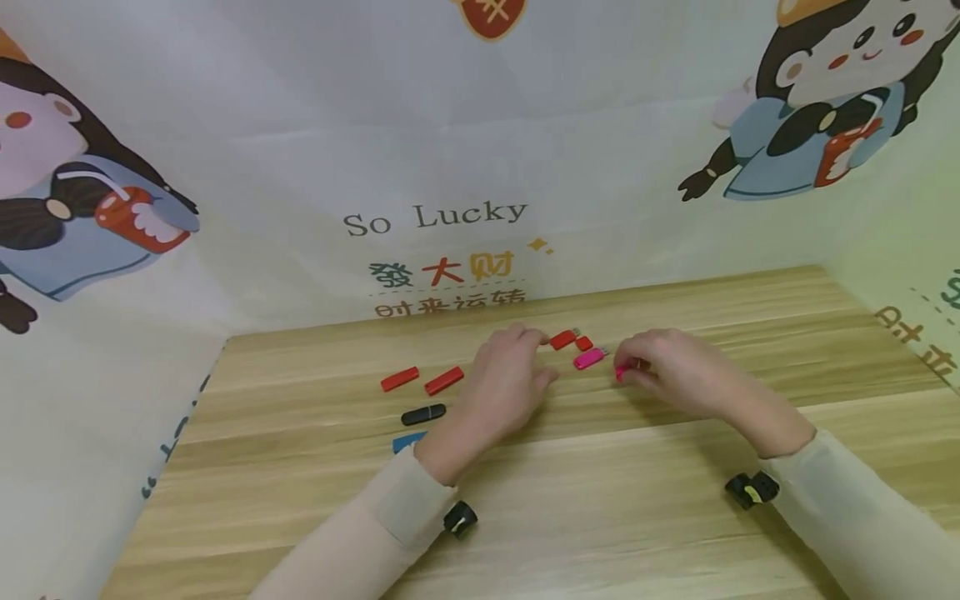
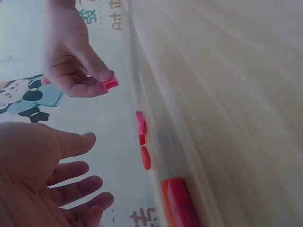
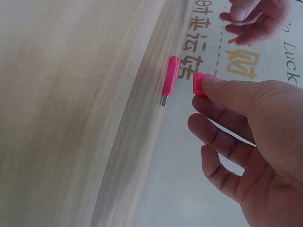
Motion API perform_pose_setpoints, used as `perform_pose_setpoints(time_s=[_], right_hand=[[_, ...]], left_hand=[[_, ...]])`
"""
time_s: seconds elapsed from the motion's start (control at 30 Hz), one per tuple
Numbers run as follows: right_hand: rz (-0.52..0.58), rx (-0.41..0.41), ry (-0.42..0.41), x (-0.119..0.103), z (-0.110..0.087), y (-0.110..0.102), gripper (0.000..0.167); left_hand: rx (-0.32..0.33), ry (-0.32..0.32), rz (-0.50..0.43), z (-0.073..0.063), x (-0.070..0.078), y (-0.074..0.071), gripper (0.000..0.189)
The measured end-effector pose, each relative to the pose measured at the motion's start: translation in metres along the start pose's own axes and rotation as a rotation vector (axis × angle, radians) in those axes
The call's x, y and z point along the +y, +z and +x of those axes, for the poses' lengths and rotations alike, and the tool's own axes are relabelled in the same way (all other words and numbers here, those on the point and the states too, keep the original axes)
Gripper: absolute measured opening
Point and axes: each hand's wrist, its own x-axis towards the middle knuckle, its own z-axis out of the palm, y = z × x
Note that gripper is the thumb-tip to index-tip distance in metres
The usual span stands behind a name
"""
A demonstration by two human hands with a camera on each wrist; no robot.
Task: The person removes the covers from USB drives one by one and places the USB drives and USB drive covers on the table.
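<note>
Between thumb and forefinger, my right hand (image 1: pixel 678 371) pinches a small pink USB cap (image 3: pixel 200 84), held a little above the table. The pink USB stick (image 1: pixel 589 358) lies to its left with the metal plug (image 3: pixel 163 100) bare. Just behind that are a red USB stick (image 1: pixel 564 339), its plug also uncovered, and a small red cap (image 1: pixel 584 342). My left hand (image 1: pixel 501 375) hovers left of these with fingers apart and nothing in its grasp; in the left wrist view its palm (image 2: pixel 23 161) shows bare.
Left of my left hand lie two red USB sticks (image 1: pixel 400 379) and a black one (image 1: pixel 423 414). A blue one (image 1: pixel 408 442) is partly hidden by my left wrist. Behind the wooden table (image 1: pixel 600 517) rises a printed white backdrop (image 1: pixel 300 167).
</note>
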Motion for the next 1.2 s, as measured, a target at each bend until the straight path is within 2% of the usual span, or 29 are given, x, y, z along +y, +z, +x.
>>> perform_pose_setpoints(time_s=[0.43, 0.63, 1.2], right_hand=[[0.003, -0.018, 0.001, 0.009, 0.009, -0.003, 0.014], [0.014, -0.052, 0.03, 0.014, 0.016, -0.001, 0.014], [0.092, -0.137, 0.034, 0.028, 0.033, 0.006, 0.013]], left_hand=[[0.075, 0.024, 0.017, -0.027, -0.016, -0.018, 0.042], [0.095, 0.026, 0.024, -0.038, -0.024, -0.023, 0.041], [0.166, 0.044, 0.034, -0.061, -0.046, -0.029, 0.042]])
